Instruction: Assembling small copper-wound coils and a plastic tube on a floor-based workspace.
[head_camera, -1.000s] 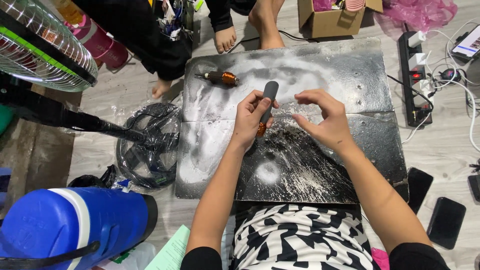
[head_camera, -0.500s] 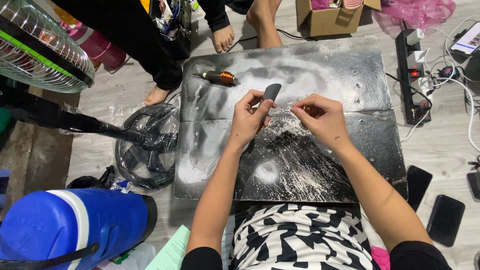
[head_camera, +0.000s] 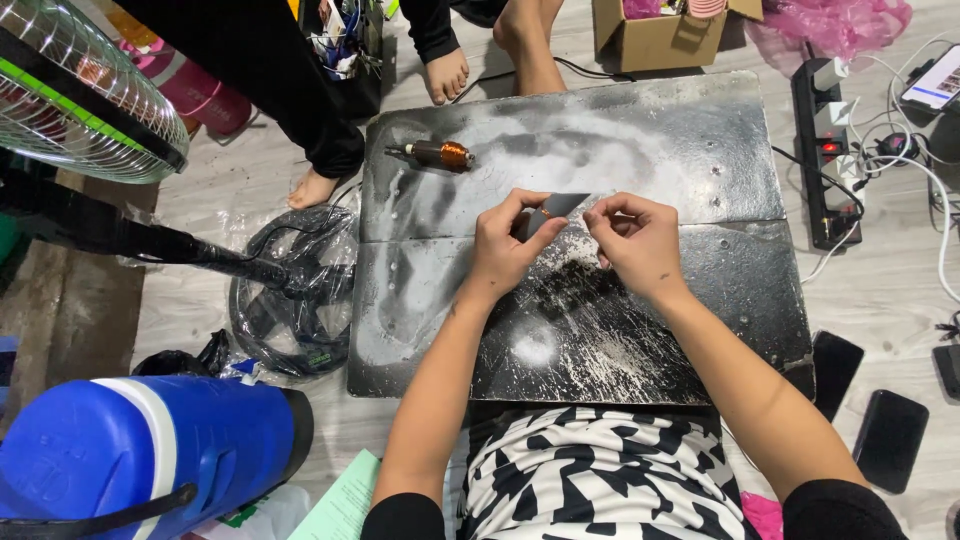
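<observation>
My left hand (head_camera: 503, 248) and my right hand (head_camera: 638, 240) meet over a black, white-dusted board (head_camera: 600, 320) on the floor. Between them is a small dark grey flat piece (head_camera: 556, 207). The left thumb and fingers grip its lower end, and the right fingertips pinch its pointed upper end. Whatever else the left palm holds is hidden. A copper-wound motor rotor (head_camera: 440, 155) lies on the far left part of the board, well apart from both hands.
A fan head (head_camera: 80, 100) and its dark stand (head_camera: 150, 245) are at left, over a plastic-wrapped fan guard (head_camera: 290, 300). A blue cooler (head_camera: 130, 455) lies at lower left. A power strip (head_camera: 825, 150), cables and two phones (head_camera: 885, 435) sit at right. Another person's bare feet (head_camera: 445, 75) and a cardboard box (head_camera: 660, 35) are beyond the board.
The dark piece stood upright out of my left hand; now it tilts right and my right fingertips have closed on its tip. Both hands shifted slightly.
</observation>
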